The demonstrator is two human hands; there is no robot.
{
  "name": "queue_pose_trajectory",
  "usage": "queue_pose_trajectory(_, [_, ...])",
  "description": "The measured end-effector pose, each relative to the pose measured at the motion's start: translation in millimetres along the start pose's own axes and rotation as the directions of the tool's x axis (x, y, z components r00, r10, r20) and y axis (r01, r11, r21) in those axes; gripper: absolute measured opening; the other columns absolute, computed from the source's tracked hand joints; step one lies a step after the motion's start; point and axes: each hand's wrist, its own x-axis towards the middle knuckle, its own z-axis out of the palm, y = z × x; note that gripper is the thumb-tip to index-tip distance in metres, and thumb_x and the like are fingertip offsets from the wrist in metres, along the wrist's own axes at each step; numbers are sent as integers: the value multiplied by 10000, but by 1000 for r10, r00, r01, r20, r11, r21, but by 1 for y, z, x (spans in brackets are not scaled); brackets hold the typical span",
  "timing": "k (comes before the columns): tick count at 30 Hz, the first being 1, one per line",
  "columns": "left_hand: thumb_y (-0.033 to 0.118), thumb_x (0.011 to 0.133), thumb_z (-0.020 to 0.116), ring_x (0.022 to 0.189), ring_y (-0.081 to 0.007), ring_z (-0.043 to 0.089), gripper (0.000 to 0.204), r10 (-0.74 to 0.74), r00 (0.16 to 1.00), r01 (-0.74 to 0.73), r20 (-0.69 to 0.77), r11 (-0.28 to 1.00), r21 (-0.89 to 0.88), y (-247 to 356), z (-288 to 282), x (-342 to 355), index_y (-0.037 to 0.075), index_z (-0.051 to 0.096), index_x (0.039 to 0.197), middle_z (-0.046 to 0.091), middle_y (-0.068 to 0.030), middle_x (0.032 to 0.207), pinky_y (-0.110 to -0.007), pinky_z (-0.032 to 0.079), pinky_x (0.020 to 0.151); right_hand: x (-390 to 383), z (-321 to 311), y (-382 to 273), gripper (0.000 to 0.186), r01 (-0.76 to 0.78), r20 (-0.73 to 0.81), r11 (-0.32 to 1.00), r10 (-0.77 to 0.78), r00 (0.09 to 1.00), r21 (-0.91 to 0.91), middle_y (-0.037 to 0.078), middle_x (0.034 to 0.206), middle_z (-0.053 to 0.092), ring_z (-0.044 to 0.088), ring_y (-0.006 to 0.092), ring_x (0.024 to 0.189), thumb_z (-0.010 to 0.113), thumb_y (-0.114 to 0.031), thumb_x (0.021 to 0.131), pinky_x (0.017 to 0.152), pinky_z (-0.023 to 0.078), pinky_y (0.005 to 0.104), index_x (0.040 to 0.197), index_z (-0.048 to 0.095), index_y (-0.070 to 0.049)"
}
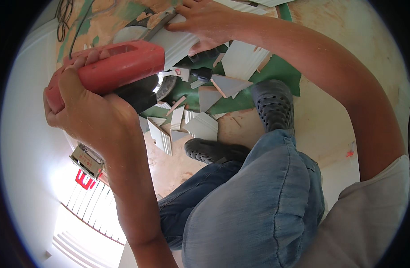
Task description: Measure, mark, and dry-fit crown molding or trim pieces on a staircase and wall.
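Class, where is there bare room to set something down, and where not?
Broad bare floor lies between the right shoe and the right arm; a smaller patch separates the shoes. Offcuts crowd the green sheet and the floor ahead of the left shoe.

The left hand (95, 111) curls tightly; the right hand (207, 23) stretches forward, thumb apart.

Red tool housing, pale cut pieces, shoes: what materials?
Red tool housing: likely hard moulded plastic, satin; rounded edges, soft sheen.
Pale cut pieces: perhaps ceramic tile, smooth-faced; some show brownish edges, but coated board isn't ruled out.
Shoes: probably foam or rubber, matte, dark; moulded holes in the upper.
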Motion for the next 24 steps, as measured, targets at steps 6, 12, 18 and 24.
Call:
queue_pose_trajectory(6, [-28,878,584,799,-249,691,313,32,999,-35,43,996,81,-13,5,-10,-108,431,1140,650,-189,933,-379,623,869,0,2,3,721,6,11,1000,-6,1000,-6,204,1176,635,562,368,1151,841,-542,706,945,408,495,1251,647,-111])
queue_pose_trajectory(12, [-49,862,612,812,-278,699,613,1,997,5,-72,997,77,-24,18,-26,-53,214,1328,577,-247,1209,-393,652,868,-8,2,-2,651,11,-72,998,-16,997,-66,163,1169,660,608,321,1135,816,-522,747,937,444,468,1272,663,-170])
queue_pose_trajectory(18, [-32,886,637,849,-291,704,632,29,997,-25,-78,998,50,-34,21,-34,-18,227,1367,510,-272,1295,-408,665,852,-5,15,-3,735,-31,-95,986,16,995,-162,108,1200,645,595,277,1169,825,-615,723,962,421,427,1347,634,-277])
queue_pose_trajectory(24, [-15,885,669,856,-292,705,673,54,992,-41,-116,993,113,-43,25,-39,11,232,1396,519,-274,1272,-420,663,861,-1,20,0,744,-27,-81,988,14,997,-151,111,1209,643,585,283,1182,816,-612,736,965,414,425,1373,628,-277])
